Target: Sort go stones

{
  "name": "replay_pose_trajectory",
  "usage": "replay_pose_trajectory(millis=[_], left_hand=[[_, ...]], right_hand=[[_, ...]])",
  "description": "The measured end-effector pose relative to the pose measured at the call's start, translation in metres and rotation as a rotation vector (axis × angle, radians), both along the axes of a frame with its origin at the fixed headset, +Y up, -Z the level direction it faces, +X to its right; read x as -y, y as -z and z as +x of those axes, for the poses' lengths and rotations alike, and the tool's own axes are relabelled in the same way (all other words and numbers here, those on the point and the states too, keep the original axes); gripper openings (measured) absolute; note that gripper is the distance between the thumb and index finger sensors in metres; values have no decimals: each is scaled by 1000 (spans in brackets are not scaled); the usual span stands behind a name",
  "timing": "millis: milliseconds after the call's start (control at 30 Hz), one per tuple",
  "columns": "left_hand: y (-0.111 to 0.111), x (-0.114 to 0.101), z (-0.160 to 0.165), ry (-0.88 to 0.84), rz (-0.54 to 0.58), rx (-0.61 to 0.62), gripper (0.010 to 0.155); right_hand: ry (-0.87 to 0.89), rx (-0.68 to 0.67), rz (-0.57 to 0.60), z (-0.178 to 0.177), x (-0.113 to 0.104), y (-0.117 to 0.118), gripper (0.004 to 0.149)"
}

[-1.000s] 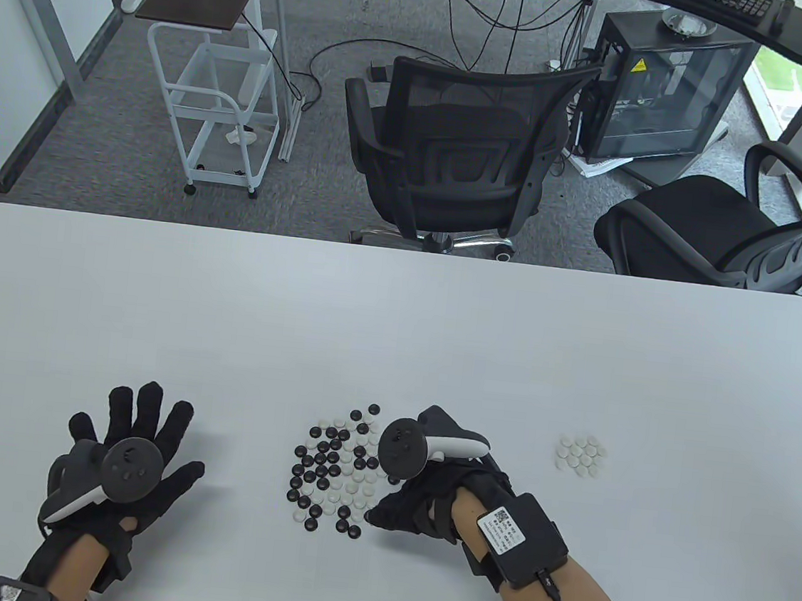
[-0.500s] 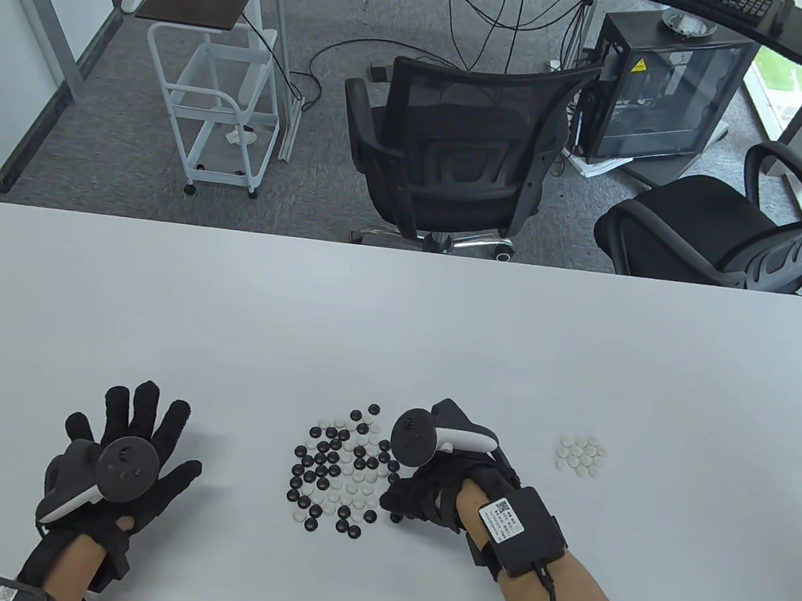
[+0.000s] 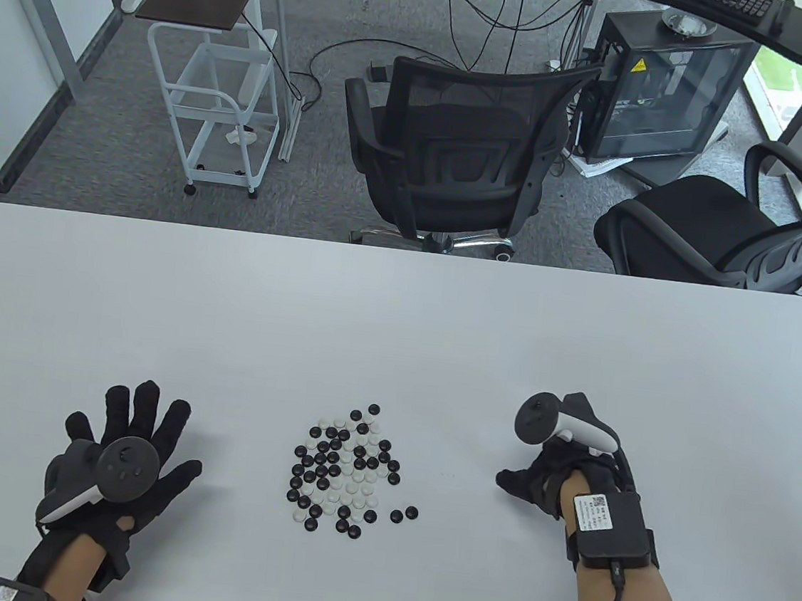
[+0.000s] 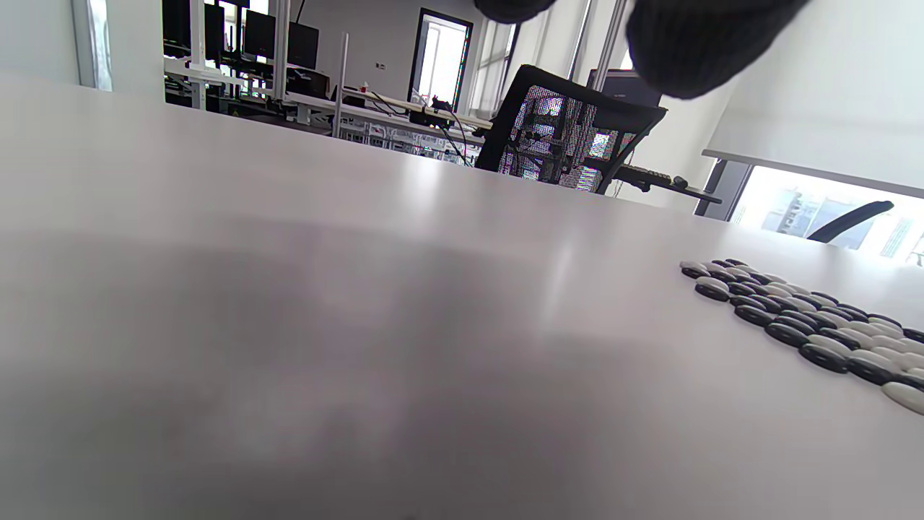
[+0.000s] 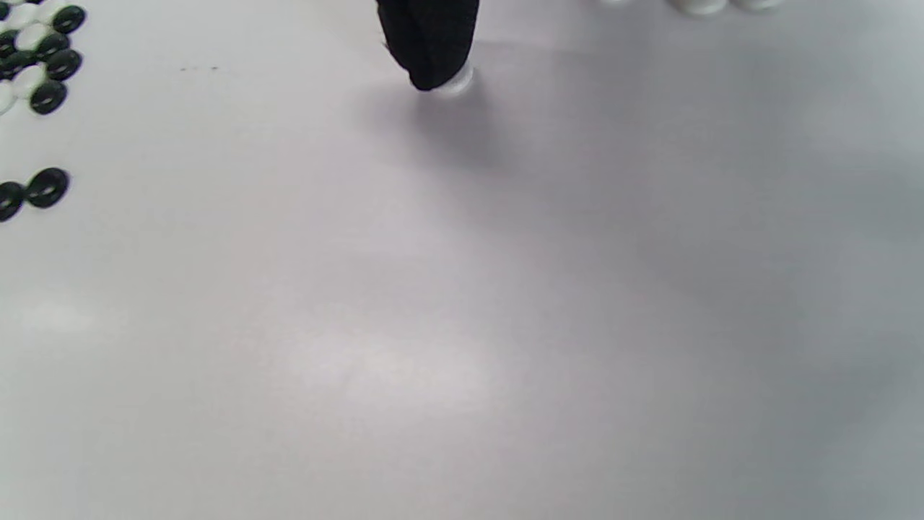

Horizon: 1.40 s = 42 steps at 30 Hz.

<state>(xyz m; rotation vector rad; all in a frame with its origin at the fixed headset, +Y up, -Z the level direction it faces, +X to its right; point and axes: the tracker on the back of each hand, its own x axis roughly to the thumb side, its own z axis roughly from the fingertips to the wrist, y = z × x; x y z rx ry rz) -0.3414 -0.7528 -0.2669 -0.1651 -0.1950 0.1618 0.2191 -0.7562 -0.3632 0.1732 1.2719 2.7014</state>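
A mixed pile of black and white Go stones (image 3: 344,466) lies at the table's near middle; the left wrist view has it at the right (image 4: 801,318). Two black stones (image 3: 403,514) lie apart just right of it, also seen in the right wrist view (image 5: 36,191). My right hand (image 3: 532,482) is well right of the pile, low over the table. One of its fingertips (image 5: 429,50) presses on a white stone (image 5: 456,79) lying on the table. The sorted white stones (image 5: 696,6) show only at that view's top edge; the hand hides them from above. My left hand (image 3: 134,423) lies flat, fingers spread, left of the pile.
The white table (image 3: 398,329) carries nothing else. Beyond its far edge stand two black office chairs (image 3: 452,155), a white cart (image 3: 213,109) and a computer case (image 3: 666,92). A cable runs from the right wrist box (image 3: 610,526) off the near edge.
My right hand left the pile's right edge and travelled right to where the white group lies. Two black stones now lie apart from the pile. The left hand stayed still.
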Motion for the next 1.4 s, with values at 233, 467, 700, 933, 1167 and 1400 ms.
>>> replay_pose_trajectory(millis=[233,467,700,933,1167,1400], left_hand=[[1,0,2,11,-2,4,81],[1,1,4,15,-6,5,81],[2,1,4,9,-7,2,81],[2,1,5,14,-4,4,81],[1,1,6,23,-2,11,81],[0,1,7,26,0,13,81]], right_hand=[[-20,133,25,41,1,1,64],[-31,150,61,49,3,2,66],[40,131,145,33,-16,5,68],[144,-107,150,-44,-34,3,67],[187,-363,97,-131,-28,-11,68],[220,-510,38,-187,-6,-24,68]])
